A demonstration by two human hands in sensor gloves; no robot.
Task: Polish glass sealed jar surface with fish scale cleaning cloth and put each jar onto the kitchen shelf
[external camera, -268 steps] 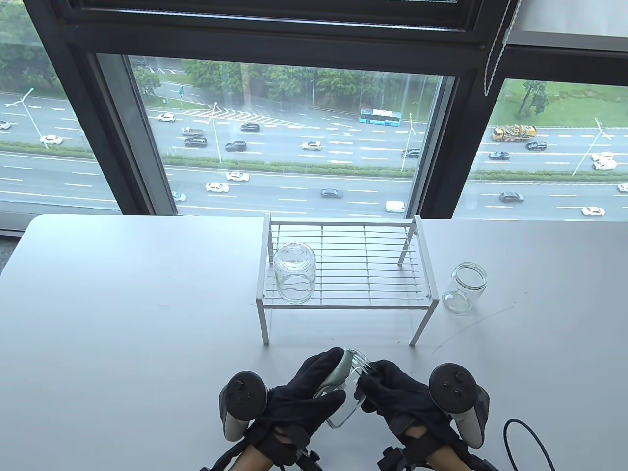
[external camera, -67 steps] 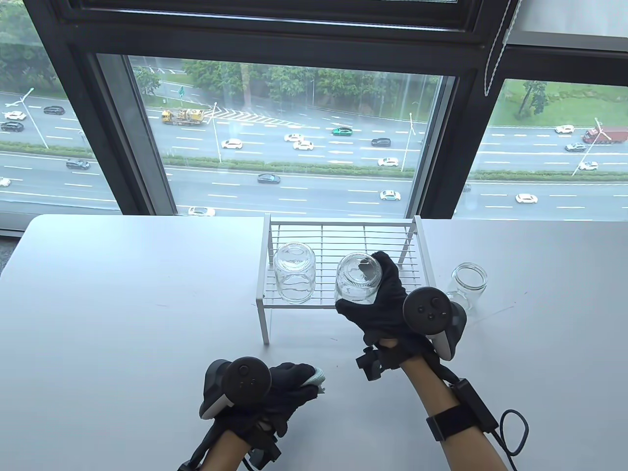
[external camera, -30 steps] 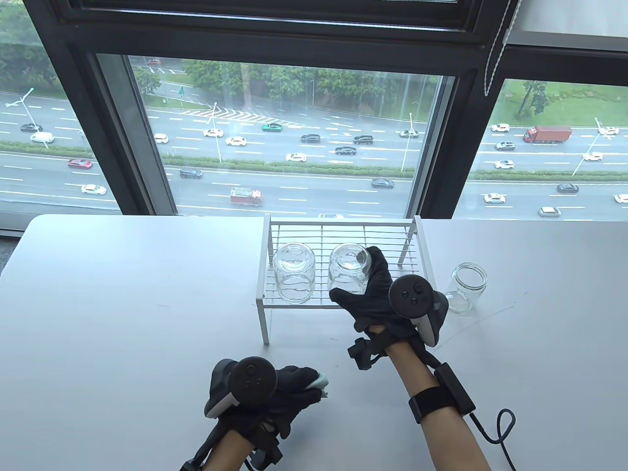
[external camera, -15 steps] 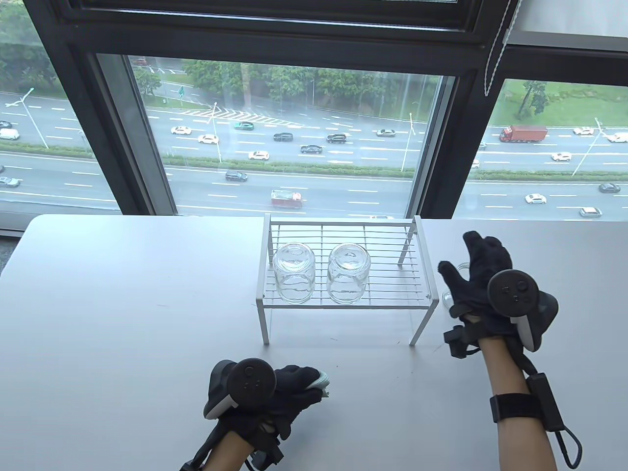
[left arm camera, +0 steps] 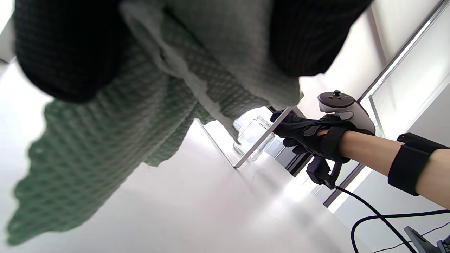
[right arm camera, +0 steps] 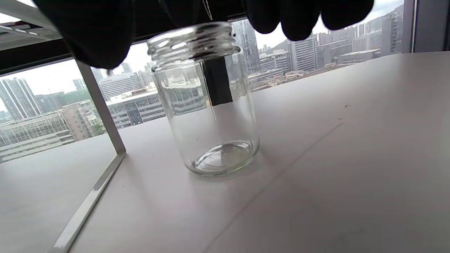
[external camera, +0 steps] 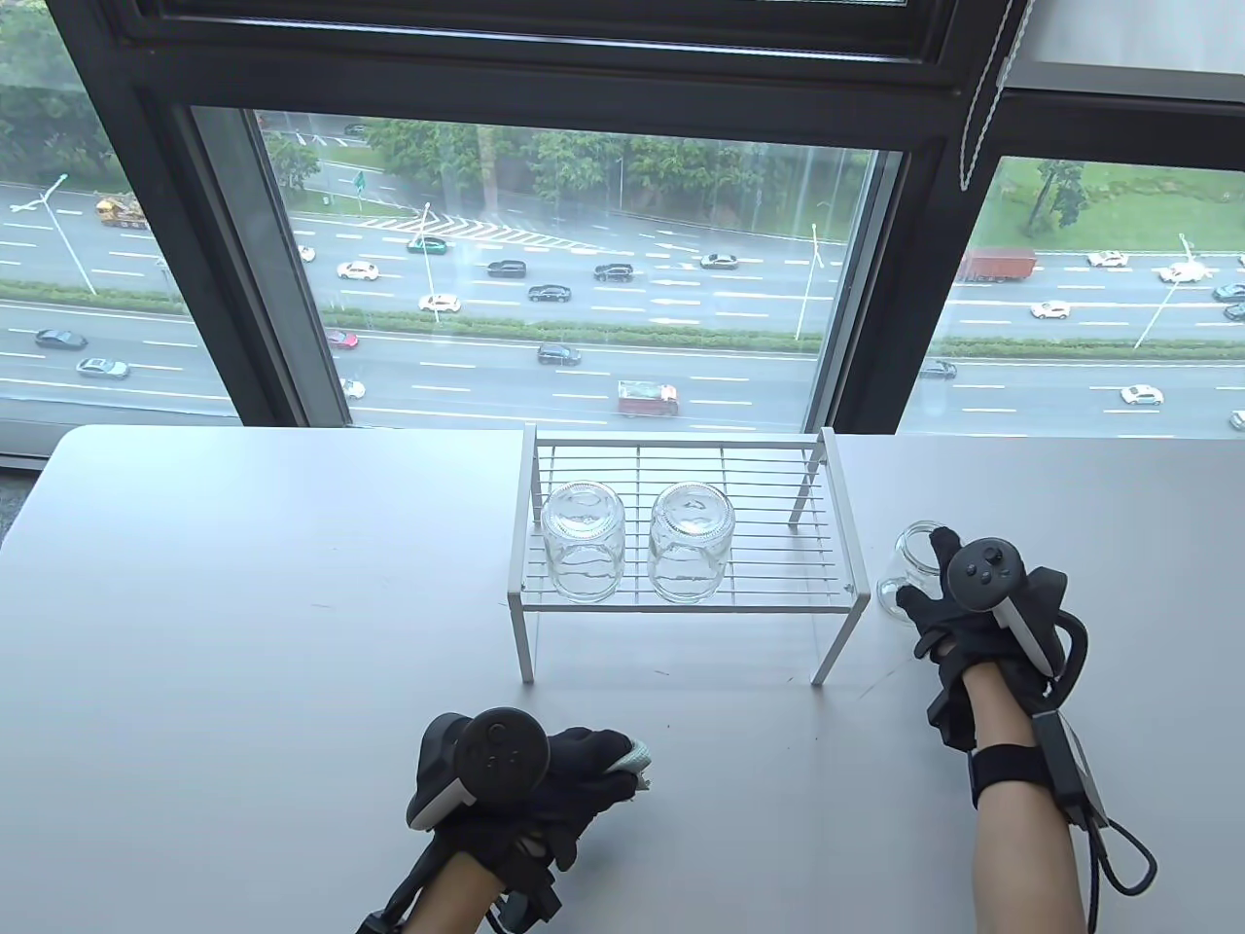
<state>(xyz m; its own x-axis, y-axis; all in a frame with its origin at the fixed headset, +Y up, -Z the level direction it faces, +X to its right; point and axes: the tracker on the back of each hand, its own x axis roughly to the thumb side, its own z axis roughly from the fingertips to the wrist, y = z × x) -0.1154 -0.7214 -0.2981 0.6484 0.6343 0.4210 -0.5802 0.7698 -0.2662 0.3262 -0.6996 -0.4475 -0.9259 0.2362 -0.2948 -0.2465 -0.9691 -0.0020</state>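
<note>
Two clear glass jars [external camera: 582, 543] [external camera: 691, 545] stand upside down side by side on the white wire shelf [external camera: 681, 608]. A third glass jar [external camera: 907, 574] [right arm camera: 207, 105] stands upright on the table, just right of the shelf. My right hand [external camera: 922, 566] [right arm camera: 193, 31] hangs over its mouth, thumb on one side and fingers on the other, with a gap to the rim. At the table's front, my left hand [external camera: 588, 769] grips the bunched green fish scale cloth [external camera: 637, 754] [left arm camera: 140, 116].
The shelf's right front leg [right arm camera: 102, 116] stands close to the left of the third jar. A black cable [external camera: 1128, 856] trails from my right wrist. The white table [external camera: 243, 584] ends at the large window behind the shelf.
My right hand let go of the second jar on the shelf, moved right and came down over the third jar. My left hand stayed put with the cloth.
</note>
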